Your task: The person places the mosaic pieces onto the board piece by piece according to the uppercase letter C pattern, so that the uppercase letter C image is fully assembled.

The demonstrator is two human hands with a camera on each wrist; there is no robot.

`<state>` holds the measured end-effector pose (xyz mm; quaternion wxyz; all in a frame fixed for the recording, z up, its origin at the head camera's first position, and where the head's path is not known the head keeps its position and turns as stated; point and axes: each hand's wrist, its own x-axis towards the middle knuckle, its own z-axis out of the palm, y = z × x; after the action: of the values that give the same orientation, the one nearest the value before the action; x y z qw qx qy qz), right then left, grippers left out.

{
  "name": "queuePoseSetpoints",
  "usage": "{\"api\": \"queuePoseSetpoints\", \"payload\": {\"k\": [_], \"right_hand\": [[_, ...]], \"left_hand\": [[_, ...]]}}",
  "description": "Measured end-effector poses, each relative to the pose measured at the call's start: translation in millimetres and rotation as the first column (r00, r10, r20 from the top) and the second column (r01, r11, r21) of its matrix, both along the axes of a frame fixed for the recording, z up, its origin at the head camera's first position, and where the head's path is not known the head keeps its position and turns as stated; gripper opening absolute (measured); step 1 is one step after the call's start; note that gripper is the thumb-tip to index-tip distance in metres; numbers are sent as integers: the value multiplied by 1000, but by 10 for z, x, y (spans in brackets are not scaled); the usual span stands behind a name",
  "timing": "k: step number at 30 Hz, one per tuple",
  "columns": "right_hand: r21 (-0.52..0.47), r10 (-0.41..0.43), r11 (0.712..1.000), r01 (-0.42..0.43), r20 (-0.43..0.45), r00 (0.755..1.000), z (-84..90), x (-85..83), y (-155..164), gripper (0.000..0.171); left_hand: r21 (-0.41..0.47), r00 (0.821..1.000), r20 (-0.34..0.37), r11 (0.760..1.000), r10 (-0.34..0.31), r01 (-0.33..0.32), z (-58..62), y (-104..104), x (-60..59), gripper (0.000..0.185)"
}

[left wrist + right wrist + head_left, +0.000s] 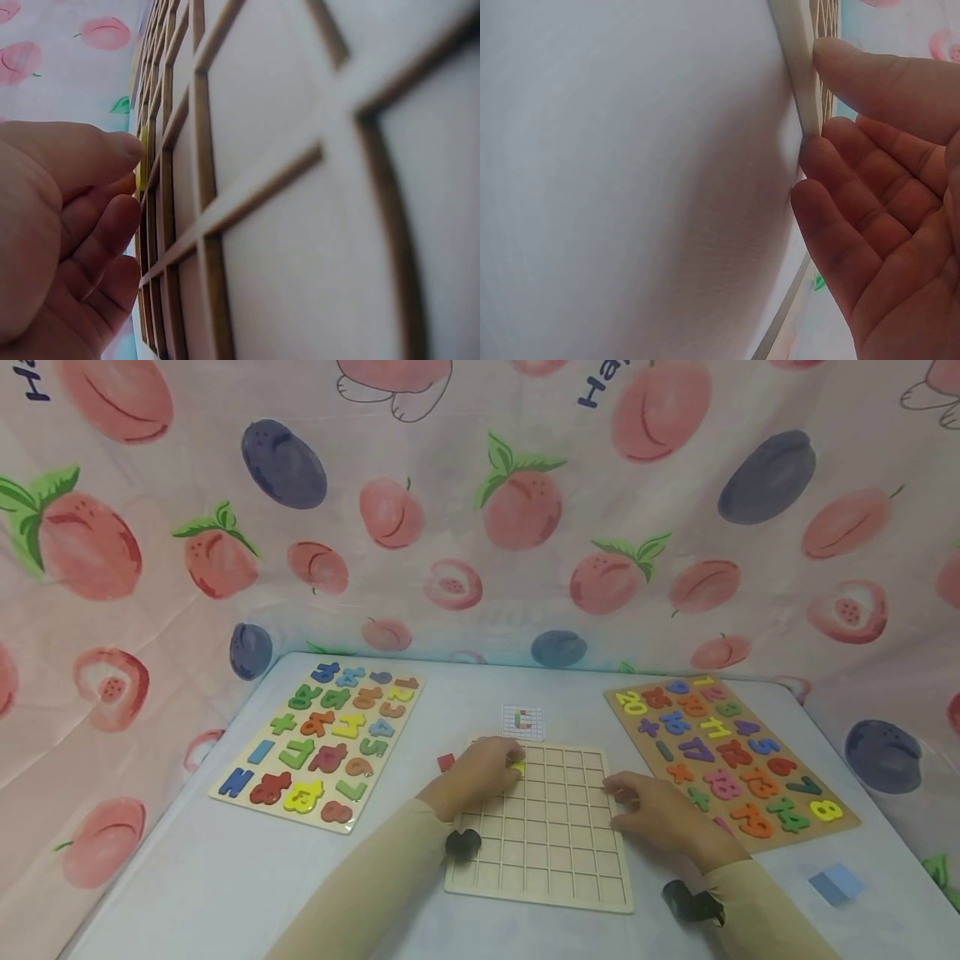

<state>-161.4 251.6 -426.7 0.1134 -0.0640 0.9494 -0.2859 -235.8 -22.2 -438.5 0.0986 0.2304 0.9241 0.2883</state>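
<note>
A pale wooden grid board lies on the white table in front of me. My left hand is at the board's far left corner, its curled fingers pinching a small yellow piece against the grid; that yellow piece shows only as a sliver in the left wrist view. My right hand rests at the board's right edge with its fingers nearly straight, touching the edge of the board. It holds nothing.
A small pattern card lies just beyond the board. A red piece sits left of my left hand. Number puzzle boards lie at the left and right. Blue pieces lie near the right front. A fruit-print cloth hangs behind.
</note>
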Motion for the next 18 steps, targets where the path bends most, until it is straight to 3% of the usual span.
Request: {"api": "queuePoseSetpoints", "payload": {"k": [8, 18], "right_hand": [[-2, -14, 1000, 14, 8, 1000, -7, 6, -3, 52], [0, -22, 1000, 22, 12, 1000, -35, -5, -2, 52]], "left_hand": [[22, 1000, 12, 1000, 4, -4, 8, -37, -1, 22], [23, 999, 31, 1000, 6, -7, 5, -26, 6, 27]]}}
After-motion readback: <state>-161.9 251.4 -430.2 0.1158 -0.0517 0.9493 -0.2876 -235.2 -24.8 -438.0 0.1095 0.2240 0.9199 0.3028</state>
